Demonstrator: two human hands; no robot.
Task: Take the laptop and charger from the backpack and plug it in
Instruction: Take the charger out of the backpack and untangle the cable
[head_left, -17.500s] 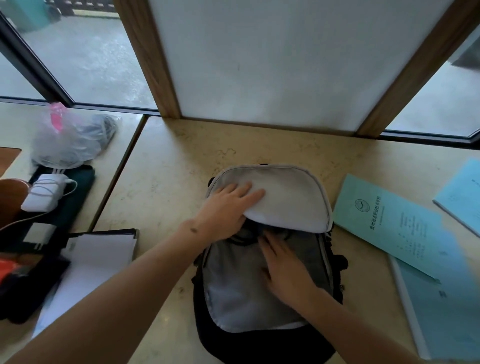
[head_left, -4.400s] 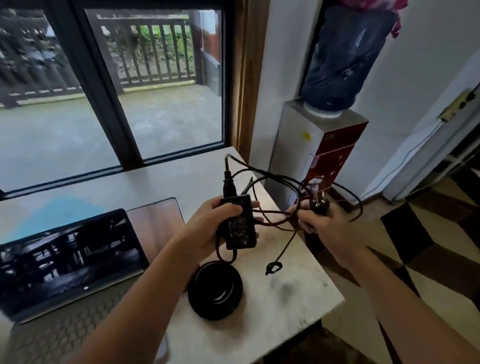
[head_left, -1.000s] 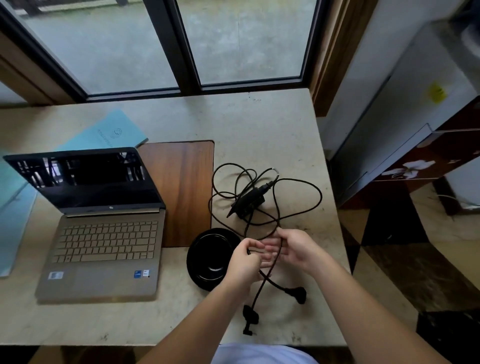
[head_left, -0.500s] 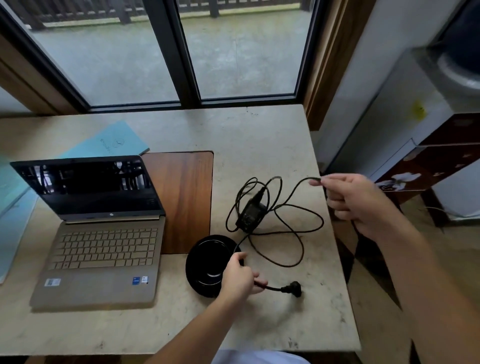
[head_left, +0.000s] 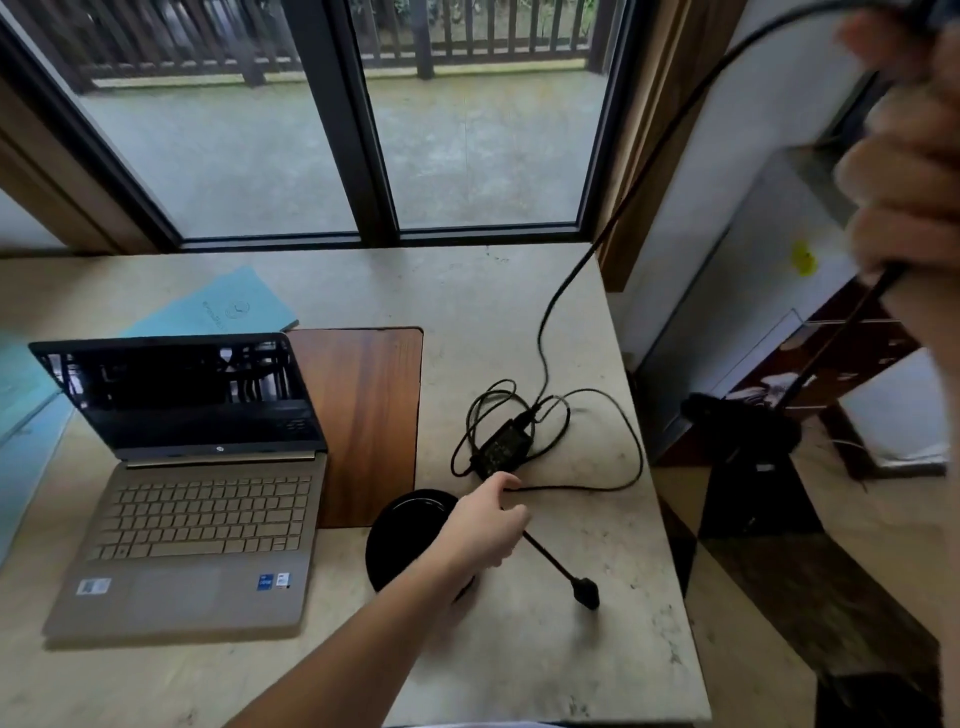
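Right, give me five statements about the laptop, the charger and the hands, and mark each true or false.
1. The laptop stands open on the table. True.
2. The charger brick is lifted off the table. False: it lies on the table among loops of its cable.
3. The left hand holds the cable near the black round dish. True.
4. The right hand rests flat on the keyboard. False: it is raised at the right edge, gripping the cable.
5. The plug is in a wall socket. False: it lies on the table.
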